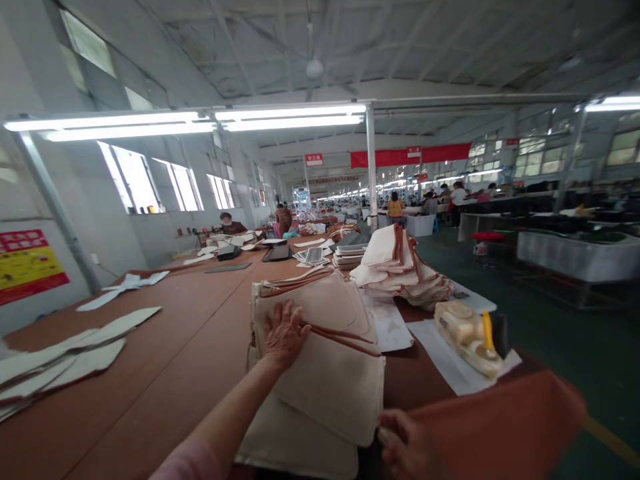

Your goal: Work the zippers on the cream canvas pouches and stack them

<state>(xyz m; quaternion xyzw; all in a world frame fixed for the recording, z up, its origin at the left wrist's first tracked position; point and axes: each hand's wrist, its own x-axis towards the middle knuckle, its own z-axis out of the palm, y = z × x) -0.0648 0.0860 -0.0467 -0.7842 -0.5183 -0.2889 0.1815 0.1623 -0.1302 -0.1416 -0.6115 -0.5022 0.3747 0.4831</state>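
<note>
A stack of beige fabric panels [330,373] with brown edges lies on the brown table [170,353] in front of me. My left hand [286,335] rests on the stack with its fingers spread. At the lower right corner of the top panel is my right hand [403,437], its fingers bent together close to the panel's edge; whatever they may pinch is too small to make out. Beside that hand a reddish-brown sheet [505,423] spreads out to the right, blurred.
Another pile of panels [390,263] stands behind on the right. A clear container [463,330] with a yellow-handled tool sits on white paper [435,350]. Pale cut pieces [90,347] lie at the left. People work at tables farther back.
</note>
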